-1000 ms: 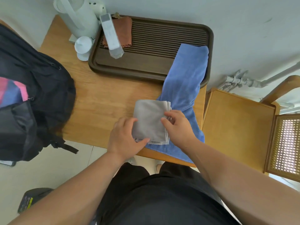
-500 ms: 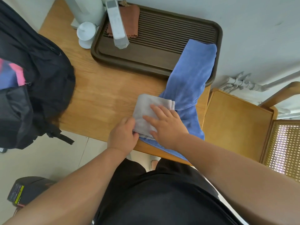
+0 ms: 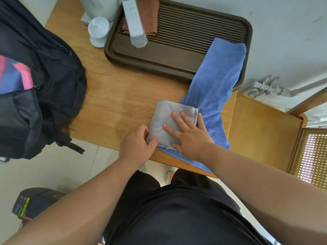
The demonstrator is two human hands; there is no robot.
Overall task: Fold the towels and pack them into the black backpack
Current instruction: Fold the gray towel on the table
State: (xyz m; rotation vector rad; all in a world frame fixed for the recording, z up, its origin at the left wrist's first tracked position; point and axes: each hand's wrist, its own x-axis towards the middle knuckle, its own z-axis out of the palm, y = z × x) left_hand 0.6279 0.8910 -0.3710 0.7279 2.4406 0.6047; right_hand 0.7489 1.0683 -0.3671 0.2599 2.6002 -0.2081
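Note:
A folded grey towel (image 3: 163, 117) lies near the front edge of the wooden table (image 3: 115, 96), partly on top of a long blue towel (image 3: 217, 80). My left hand (image 3: 136, 145) pinches the grey towel's near left corner. My right hand (image 3: 187, 133) lies flat on the grey towel with its fingers spread. The blue towel runs from the tray down to the table's front edge, unfolded. The black backpack (image 3: 44, 82) stands at the table's left end, its top open with something pink and blue inside.
A dark brown slatted tray (image 3: 177, 55) at the back holds a grey remote-like bar (image 3: 135, 23) and a brown cloth (image 3: 148, 16). A white kettle (image 3: 99, 6) and white cup (image 3: 98, 30) stand beside it. A wooden chair (image 3: 265, 131) is to the right; a black box (image 3: 35, 202) sits on the floor.
My right hand went from pinching the grey towel's right edge to pressing flat on top of it. My left hand shifted to grip the near left corner. The camera view moved closer.

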